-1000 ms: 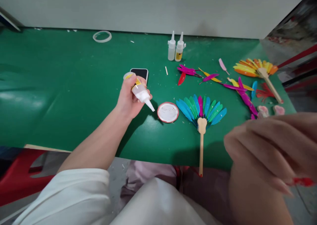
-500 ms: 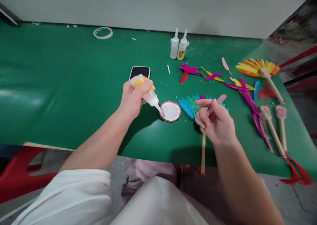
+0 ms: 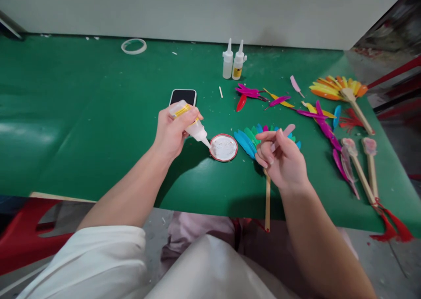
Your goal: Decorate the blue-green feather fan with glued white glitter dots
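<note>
My left hand point(image 3: 173, 130) is wrapped round a glue bottle point(image 3: 196, 130) with a yellow label. The bottle is tipped, its nozzle pointing down at the left rim of a round white lid point(image 3: 224, 148) with a red edge. Small specks mark the lid's white inside. In my right hand point(image 3: 283, 158) a flat pale pink stick point(image 3: 289, 130) with a rounded end is pinched between thumb and fingers. Behind that hand lies a fan of blue and green feathers point(image 3: 246, 143) on a wooden handle point(image 3: 267, 202), partly hidden by the hand.
Two more glue bottles point(image 3: 227, 64) stand upright near the wall. A phone point(image 3: 183, 96) lies behind my left hand, a tape ring point(image 3: 133, 47) farther back. Loose feathers point(image 3: 324, 123), an orange-yellow feather fan point(image 3: 325, 88) and two tasselled wooden handles point(image 3: 371, 172) are at right.
The whole view has shifted slightly. Both hands keep their grips, and the bottle's nozzle stays at the lid's left rim.
</note>
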A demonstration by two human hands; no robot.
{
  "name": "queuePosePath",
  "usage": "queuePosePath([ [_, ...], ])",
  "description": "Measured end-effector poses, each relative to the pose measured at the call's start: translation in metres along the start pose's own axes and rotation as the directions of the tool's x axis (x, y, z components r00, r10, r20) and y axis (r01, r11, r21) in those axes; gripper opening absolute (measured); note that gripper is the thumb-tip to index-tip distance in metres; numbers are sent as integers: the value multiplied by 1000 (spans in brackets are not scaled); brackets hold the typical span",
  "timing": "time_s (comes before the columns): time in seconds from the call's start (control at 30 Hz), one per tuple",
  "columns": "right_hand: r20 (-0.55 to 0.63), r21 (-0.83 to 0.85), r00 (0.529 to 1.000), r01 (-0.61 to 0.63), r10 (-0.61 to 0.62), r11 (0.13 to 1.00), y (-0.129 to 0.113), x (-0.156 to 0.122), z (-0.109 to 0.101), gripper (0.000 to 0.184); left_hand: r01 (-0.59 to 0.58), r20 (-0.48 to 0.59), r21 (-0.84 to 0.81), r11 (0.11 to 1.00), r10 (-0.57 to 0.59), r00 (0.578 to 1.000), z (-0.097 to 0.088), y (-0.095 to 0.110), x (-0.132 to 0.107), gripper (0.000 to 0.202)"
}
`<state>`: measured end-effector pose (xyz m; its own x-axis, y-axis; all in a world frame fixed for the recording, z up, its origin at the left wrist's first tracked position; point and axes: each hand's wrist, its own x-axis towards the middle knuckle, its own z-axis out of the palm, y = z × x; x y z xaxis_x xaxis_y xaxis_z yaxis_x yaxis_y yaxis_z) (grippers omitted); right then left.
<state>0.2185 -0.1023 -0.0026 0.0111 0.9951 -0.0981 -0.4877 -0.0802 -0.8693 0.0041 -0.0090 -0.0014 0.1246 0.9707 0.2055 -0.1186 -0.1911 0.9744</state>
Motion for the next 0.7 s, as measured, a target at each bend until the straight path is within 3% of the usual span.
queuePosePath([
  [0.27,-28,-48,999,16,-18,999,2,1,-2,35,117,10,-166,979,-117,993,2,-1,4,31],
  [0.47,-214,-241,965,96,-149,966,7,2,-3,44,237,105,-345,908,-214,971,3,1,5,38],
  [0.6,-256,-445,937,103,-237,889,11,-1,-2,48,343,143,-465,816,-312,939,5,9,6,41],
  [0.7,-213,-593,928,125,-305,796,13,-3,-1,43,406,168,-550,730,-380,910,7,13,6,39],
])
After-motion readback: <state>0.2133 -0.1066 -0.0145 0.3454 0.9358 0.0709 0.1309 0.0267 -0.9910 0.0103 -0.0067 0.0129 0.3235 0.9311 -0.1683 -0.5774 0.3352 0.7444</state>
